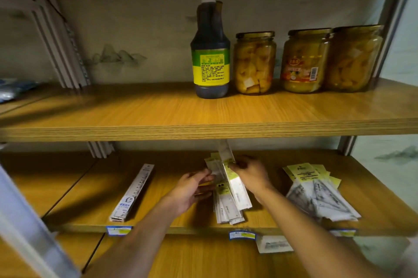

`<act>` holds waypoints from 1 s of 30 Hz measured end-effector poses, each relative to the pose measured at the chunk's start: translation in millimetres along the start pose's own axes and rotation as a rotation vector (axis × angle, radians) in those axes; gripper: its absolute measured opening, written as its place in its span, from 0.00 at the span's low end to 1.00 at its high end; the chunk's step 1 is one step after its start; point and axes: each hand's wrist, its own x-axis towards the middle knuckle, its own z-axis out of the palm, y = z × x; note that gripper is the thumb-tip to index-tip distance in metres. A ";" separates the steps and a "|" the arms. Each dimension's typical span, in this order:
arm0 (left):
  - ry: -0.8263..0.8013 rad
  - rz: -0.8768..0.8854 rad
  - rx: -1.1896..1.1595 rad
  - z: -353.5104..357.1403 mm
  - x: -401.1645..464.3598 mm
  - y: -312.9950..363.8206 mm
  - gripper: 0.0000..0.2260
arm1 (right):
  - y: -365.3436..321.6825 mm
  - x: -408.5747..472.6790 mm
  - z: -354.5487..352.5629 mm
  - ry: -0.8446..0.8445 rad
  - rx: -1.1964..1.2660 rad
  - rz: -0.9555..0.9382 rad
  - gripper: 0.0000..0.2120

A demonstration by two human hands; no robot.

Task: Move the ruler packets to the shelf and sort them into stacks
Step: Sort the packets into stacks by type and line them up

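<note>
While sorting at lower centre of the frame: right hand (250, 172) pinching one ruler packet (235, 183) tilted up to separate it; left hand (192, 187) gripping middle stack (228, 207), steadying on shelf (158, 228).

A: Past the wooden shelf (203, 128), what's unclear?
B: Its front edge hides the raised ruler packet's (226, 153) top, and the packet print is too small to read.
A: And the left edge?
B: It cuts off a blue bundle (13, 91), blurred.
</note>
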 end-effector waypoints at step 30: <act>0.091 0.001 -0.039 -55.3 -16.1 -0.8 0.12 | 12.1 2.9 28.3 -0.212 -0.500 0.263 0.25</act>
